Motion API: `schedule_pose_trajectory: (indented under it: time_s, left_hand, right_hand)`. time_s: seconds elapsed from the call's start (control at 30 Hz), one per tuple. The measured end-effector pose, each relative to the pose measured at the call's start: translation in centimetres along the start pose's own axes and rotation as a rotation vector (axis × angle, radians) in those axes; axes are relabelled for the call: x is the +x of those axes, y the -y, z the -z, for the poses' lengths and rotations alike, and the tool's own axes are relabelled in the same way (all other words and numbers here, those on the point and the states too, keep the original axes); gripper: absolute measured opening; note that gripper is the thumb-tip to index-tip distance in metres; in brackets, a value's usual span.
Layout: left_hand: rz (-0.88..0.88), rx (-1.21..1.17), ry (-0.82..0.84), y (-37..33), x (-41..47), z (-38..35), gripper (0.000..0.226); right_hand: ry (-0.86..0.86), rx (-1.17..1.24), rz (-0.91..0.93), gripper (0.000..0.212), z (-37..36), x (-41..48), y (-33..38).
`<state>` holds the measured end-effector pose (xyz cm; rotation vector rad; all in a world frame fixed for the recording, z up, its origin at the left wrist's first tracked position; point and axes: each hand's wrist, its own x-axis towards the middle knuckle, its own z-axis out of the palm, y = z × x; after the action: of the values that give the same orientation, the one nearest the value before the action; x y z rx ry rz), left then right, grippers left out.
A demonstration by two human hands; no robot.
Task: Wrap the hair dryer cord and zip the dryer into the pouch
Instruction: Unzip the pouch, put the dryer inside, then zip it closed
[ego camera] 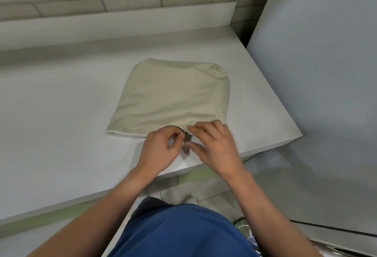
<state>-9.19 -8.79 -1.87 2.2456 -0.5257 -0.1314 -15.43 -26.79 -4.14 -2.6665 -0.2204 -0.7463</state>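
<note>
Cream cloth pouch (173,95) lies on a white counter (61,103), softly bulging; the dryer is out of sight, probably inside. At the near edge the left hand (161,146) pinches a small green zip pull (186,133). Just right of it, the right hand (214,144) presses the hem, fingers fairly straight. The fabric looks light and limp, so the hem likely needs holding taut. No writing is readable.
</note>
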Motion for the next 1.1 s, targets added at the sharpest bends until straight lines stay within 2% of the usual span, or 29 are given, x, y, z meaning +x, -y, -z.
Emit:
schedule_pose_trajectory:
  time_s: [0.1,0.27,0.43,0.6,0.77,0.97,1.1]
  left_hand:
    - [-0.013,0.013,-0.011,0.4,-0.1,0.0,0.012]
    - [0.01,0.069,-0.008,1.7,-0.5,-0.1,0.013]
    - [0.141,0.04,-0.081,3.3,-0.9,1.9,0.012]
    - [0.138,0.053,-0.092,6.0,-1.8,4.6,0.011]
    - [0.099,0.004,-0.111,6.0,-2.1,5.6,0.012]
    - [0.086,0.031,-0.126,7.3,-1.8,6.4,0.01]
    - [0.078,0.088,-0.106,8.8,-1.9,7.0,0.013]
  right_hand:
    - [-0.02,-0.046,-0.009,0.017,-2.4,0.7,0.1]
    - [-0.035,-0.048,0.011,0.012,-3.6,0.1,0.1]
    - [-0.053,-0.022,-0.007,0.01,-3.6,-0.8,-1.4]
    - [0.066,-0.027,-0.027,0.021,-3.3,-1.1,-1.4]
    - [0.111,0.056,0.053,0.043,-5.2,2.7,5.1]
    - [0.021,0.033,0.107,0.016,-9.4,4.7,6.8]
    - [0.025,0.043,0.106,0.013,-10.0,3.7,5.7]
